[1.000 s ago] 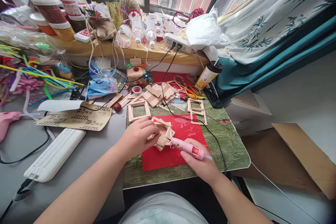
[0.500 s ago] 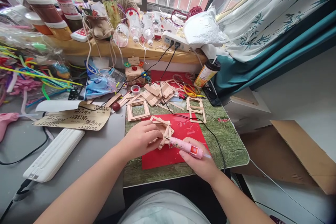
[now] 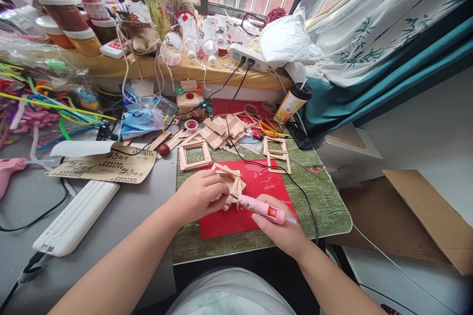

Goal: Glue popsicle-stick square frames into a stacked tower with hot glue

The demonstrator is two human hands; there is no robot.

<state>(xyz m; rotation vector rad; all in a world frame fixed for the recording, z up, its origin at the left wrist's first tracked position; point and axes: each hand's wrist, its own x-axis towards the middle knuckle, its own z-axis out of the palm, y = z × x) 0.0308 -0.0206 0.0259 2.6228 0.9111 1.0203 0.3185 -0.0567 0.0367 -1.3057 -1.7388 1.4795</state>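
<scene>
My right hand [image 3: 283, 229] is wrapped round a pink hot glue gun [image 3: 260, 208], its metal tip pointing left at a stacked craft stick frame [image 3: 235, 184]. A clear glue stick pokes out of the gun's back end. Bent over the frame's left side, my left hand [image 3: 205, 193] grips it with closed fingers, which hide part of the frame. The frame rests on a red sheet [image 3: 264, 179]. Behind my left hand lies a square stick frame [image 3: 194, 155], and farther right a ladder-like stick frame [image 3: 277, 154].
Loose craft sticks [image 3: 225, 132] are heaped behind the red sheet, near orange-handled scissors [image 3: 271, 128]. A lidded cup [image 3: 293, 103] stands at the back right. A black cord [image 3: 258, 161] crosses the green mat. On the left are sandpaper [image 3: 107, 167] and a white power strip [image 3: 77, 219].
The glue gun's tip has shifted very slightly along the frame. Both hands keep their holds, and the view has moved a little.
</scene>
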